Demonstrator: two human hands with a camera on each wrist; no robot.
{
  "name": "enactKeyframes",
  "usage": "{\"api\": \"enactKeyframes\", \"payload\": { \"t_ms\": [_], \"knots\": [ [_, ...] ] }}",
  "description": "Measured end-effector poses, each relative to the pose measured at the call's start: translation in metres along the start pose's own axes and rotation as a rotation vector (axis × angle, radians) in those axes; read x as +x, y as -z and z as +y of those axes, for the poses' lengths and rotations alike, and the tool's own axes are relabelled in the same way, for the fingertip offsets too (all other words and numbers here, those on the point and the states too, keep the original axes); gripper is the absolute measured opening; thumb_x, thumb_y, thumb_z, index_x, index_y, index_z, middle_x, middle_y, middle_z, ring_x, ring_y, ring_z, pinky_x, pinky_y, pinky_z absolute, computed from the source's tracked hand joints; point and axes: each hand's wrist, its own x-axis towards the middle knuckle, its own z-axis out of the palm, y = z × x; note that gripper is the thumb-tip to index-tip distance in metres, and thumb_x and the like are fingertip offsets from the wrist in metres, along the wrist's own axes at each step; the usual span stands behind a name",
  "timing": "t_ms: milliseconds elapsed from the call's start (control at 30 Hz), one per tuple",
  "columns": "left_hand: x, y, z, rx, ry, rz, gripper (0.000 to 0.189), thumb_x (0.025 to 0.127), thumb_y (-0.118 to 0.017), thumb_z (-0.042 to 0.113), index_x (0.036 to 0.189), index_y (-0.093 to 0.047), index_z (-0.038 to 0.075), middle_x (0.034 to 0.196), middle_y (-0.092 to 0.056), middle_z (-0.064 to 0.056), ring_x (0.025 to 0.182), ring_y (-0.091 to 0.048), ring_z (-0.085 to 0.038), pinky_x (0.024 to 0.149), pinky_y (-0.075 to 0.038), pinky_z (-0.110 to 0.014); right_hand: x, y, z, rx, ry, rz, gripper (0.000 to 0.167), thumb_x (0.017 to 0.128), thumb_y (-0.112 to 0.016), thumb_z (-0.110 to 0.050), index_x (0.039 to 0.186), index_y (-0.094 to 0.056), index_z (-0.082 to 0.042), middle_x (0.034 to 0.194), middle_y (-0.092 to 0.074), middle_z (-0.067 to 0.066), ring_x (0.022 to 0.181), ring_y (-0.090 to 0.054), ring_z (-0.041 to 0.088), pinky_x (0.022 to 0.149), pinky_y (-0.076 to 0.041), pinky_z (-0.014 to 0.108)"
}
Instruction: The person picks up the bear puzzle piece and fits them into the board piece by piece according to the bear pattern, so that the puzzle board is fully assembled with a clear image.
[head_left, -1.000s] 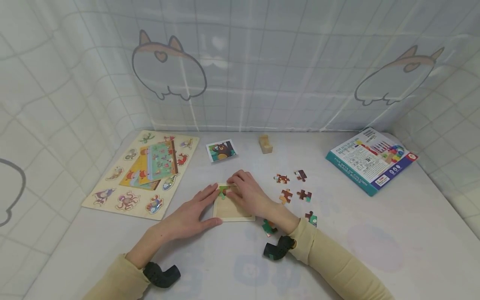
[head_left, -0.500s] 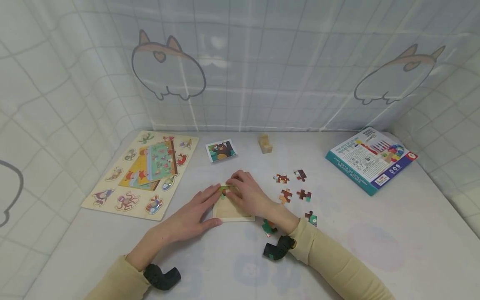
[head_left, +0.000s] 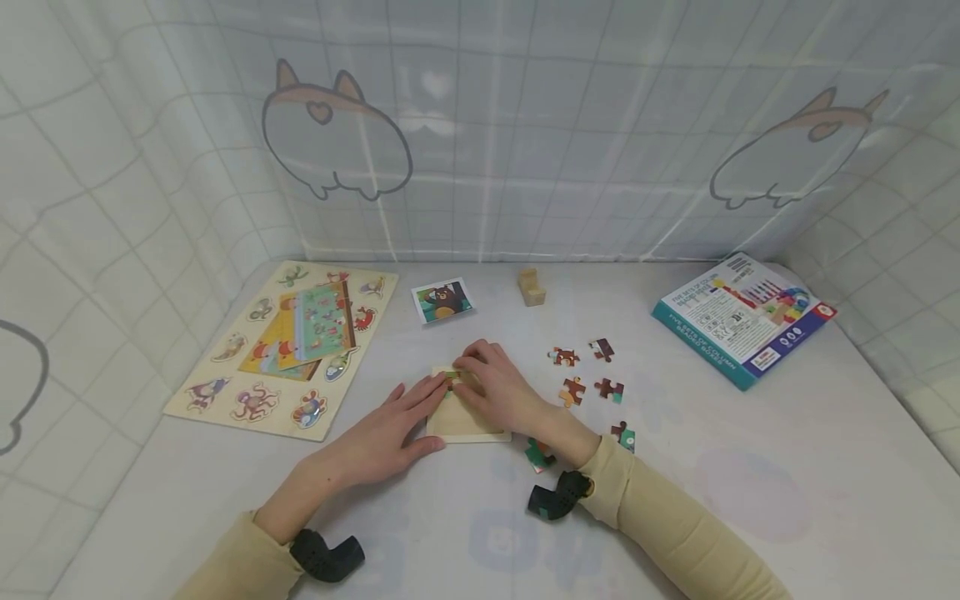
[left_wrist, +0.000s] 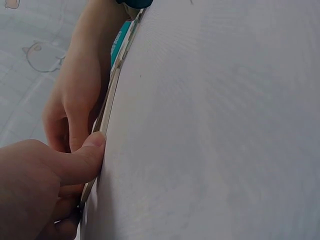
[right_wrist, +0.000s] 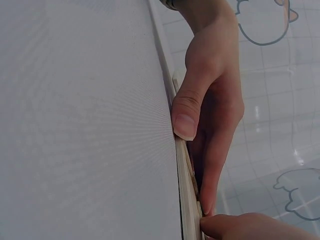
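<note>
A shallow square wooden puzzle tray (head_left: 468, 429) lies flat on the table between both hands. A green jigsaw piece (head_left: 452, 375) sits in its far left corner, mostly covered by fingers. My left hand (head_left: 386, 437) rests along the tray's left side, fingers stretched over that corner; its thumb (left_wrist: 94, 140) touches the tray edge near the front corner. My right hand (head_left: 498, 390) reaches over the far right part of the tray, fingers bent and thumb inside, gripping the piece. The right wrist view shows both hands' fingertips meeting at the tray (right_wrist: 186, 200).
Several loose jigsaw pieces (head_left: 572, 392) lie right of the tray, one (head_left: 538, 456) beside the right wrist. Behind stand a bear picture card (head_left: 443, 302) and a small wooden block (head_left: 532, 288). A wooden animal board (head_left: 255, 404) lies left, a boxed set (head_left: 742, 321) right.
The left fingers have slid slightly right over the green piece, covering more of it. The piece has shifted a little into the corner. The right hand has barely moved.
</note>
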Motion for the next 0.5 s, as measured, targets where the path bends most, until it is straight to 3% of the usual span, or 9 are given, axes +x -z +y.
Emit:
{"api": "enactKeyframes", "payload": {
  "t_ms": [500],
  "knots": [
    [-0.0001,0.0001,0.0003,-0.018,-0.002,0.011,0.076,0.099,-0.061,0.041,0.158,-0.027,0.008,0.168,-0.018,-0.005,0.154,-0.018,-0.026,0.125,-0.014,-0.053,-0.0002,-0.0003,-0.0005,0.001,-0.004,0.0,0.03,0.1,-0.062,-0.023,0.124,-0.066,-0.005,0.125,-0.054,0.008,0.114,-0.048,0.025,0.099,-0.048,0.038]
  ]
}}
